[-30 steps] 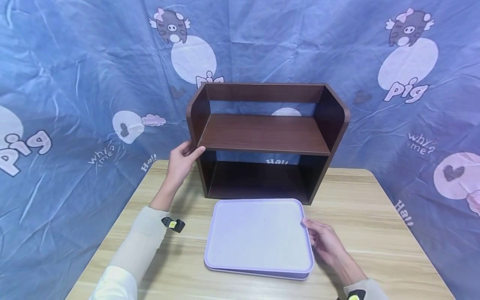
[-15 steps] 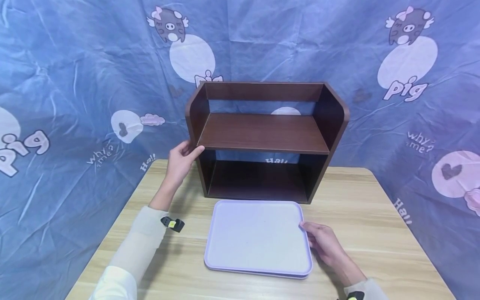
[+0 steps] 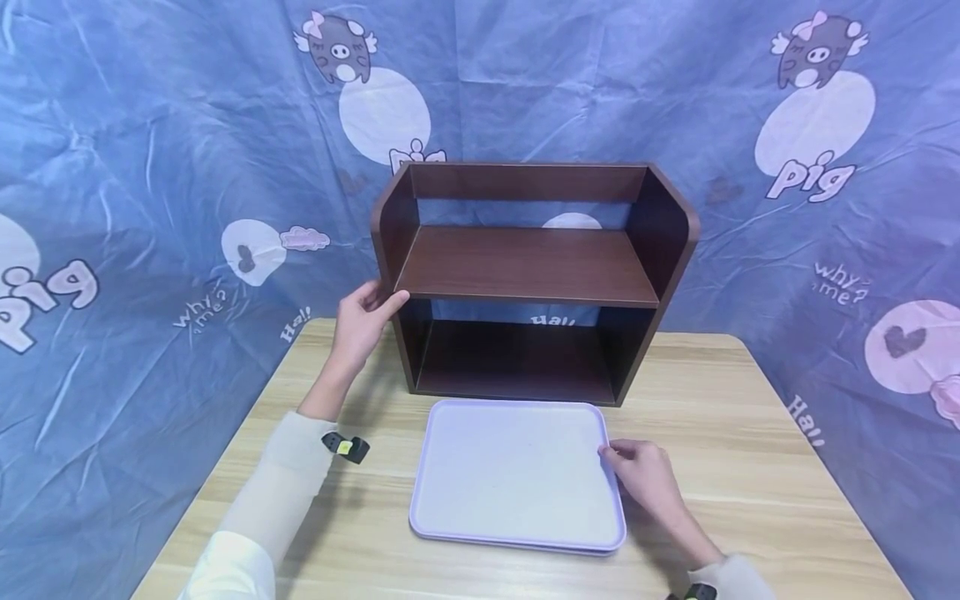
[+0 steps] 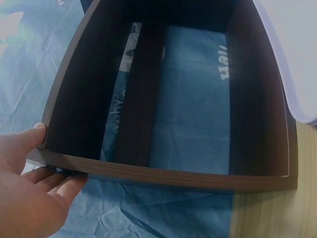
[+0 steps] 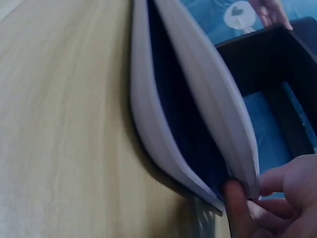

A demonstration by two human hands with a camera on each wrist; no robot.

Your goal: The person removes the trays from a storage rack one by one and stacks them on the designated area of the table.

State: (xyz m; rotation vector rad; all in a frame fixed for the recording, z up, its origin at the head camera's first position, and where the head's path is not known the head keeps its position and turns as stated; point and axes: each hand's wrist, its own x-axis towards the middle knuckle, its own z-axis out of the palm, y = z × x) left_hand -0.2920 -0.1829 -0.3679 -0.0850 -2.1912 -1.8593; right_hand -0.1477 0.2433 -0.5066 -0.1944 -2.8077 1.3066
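Observation:
In the head view my left hand (image 3: 363,323) grips the left side panel of a dark brown two-tier desk shelf (image 3: 525,267). In the left wrist view the thumb lies on the panel's front edge, the fingers on its outer side. Before the shelf, a pale lilac tray (image 3: 517,475) lies over a second tray (image 5: 148,104), nearly aligned with it. My right hand (image 3: 647,477) pinches the upper tray's right edge. From the right wrist a gap shows between the two trays, with one finger under the upper tray's rim.
Both shelf tiers hold nothing visible. The shelf stands at the back of a light wood table (image 3: 750,467), close to a blue printed cloth (image 3: 150,208) that hangs behind and at the sides.
The upper tray has shifted slightly towards me, and the gap at its near edge has narrowed. My right hand has turned a little at the tray's edge. The left hand stays put.

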